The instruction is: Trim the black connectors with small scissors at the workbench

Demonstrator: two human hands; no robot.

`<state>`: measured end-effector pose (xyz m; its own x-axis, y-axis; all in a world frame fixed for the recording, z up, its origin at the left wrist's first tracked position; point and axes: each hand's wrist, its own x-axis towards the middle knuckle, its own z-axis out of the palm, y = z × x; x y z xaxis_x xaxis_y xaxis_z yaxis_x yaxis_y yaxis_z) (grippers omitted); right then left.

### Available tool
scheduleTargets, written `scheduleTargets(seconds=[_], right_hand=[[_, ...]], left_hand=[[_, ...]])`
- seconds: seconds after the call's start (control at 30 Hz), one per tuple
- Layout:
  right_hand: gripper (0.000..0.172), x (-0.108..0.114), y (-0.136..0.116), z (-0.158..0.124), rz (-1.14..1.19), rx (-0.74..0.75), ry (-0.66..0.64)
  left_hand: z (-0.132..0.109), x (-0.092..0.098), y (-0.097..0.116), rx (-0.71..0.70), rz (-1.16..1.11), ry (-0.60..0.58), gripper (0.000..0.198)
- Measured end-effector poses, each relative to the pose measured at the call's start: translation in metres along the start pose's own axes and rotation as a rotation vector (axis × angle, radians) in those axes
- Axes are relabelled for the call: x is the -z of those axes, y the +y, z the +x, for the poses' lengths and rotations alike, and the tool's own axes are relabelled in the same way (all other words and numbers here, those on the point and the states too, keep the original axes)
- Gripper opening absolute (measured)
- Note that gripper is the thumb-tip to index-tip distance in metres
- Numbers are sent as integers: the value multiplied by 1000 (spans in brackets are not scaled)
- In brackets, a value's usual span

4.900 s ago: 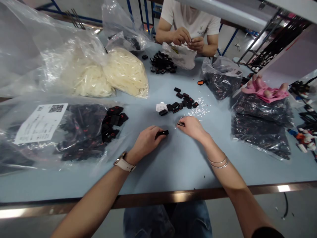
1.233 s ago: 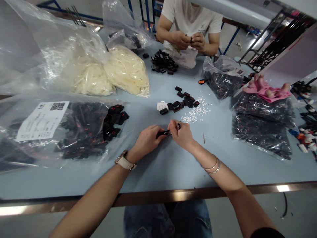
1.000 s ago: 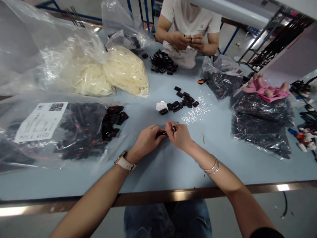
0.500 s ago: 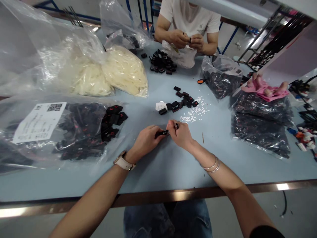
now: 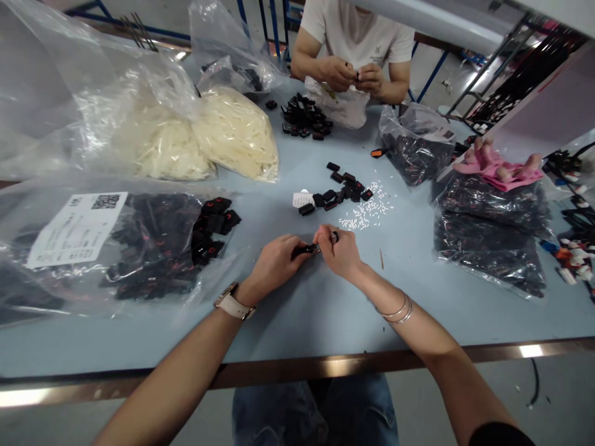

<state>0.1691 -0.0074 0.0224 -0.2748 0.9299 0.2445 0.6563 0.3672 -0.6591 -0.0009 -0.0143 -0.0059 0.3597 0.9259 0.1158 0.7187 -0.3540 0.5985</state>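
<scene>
Two bare hands meet just left of the middle of a pale blue table (image 5: 404, 248) in the head view. The left hand (image 5: 277, 257), above a white-strapped watch (image 5: 235, 303), is pinched firmly on a small black part (image 5: 302, 250), whose right end points toward the other hand. The right hand (image 5: 341, 251) has its fingers curled tight around a slim dark tool (image 5: 334, 236) (mostly hidden by the fingers, so its kind is unclear), with the fingertips right at the black part's end.

Just beyond the hands lie a loose cluster of black pieces (image 5: 344, 191), a white tag (image 5: 303, 199) with print too small to read, and, to the right, scattered white slivers (image 5: 367, 210).

At the left, a clear bag (image 5: 153, 248) of black pieces carries a white label (image 5: 77, 229) with a square code; its lines are illegible. A far-right bag (image 5: 418, 148) bears another coded label (image 5: 441, 134). Pink gloves (image 5: 499, 167) lie on dark-filled bags (image 5: 490, 248) at the right. At the far side, a co-worker's white shirt (image 5: 346, 34) shows a small airplane emblem (image 5: 378, 49) above unreadable lettering.
</scene>
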Motion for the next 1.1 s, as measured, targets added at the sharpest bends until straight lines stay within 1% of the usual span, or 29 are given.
scheduleTargets(seconds=[0.2, 0.37, 0.57, 0.67, 0.9, 1.1], right_hand=[[40, -2, -1, 1, -68, -5, -15], [43, -4, -3, 3, -105, -19, -14], [40, -6, -3, 2, -133, 2, -47], [40, -4, -2, 2, -111, 0, -57], [44, -1, 0, -1, -28, -15, 10], [42, 1, -1, 1, -25, -16, -9]], left_hand=[[0, -2, -2, -6, -3, -3, 8], [0, -2, -1, 6, 11, -4, 4], [0, -2, 0, 9, 25, -7, 5], [0, -2, 0, 7, 20, -9, 6], [0, -1, -1, 0, -12, -2, 10], [0, -2, -3, -8, 3, 5, 7]])
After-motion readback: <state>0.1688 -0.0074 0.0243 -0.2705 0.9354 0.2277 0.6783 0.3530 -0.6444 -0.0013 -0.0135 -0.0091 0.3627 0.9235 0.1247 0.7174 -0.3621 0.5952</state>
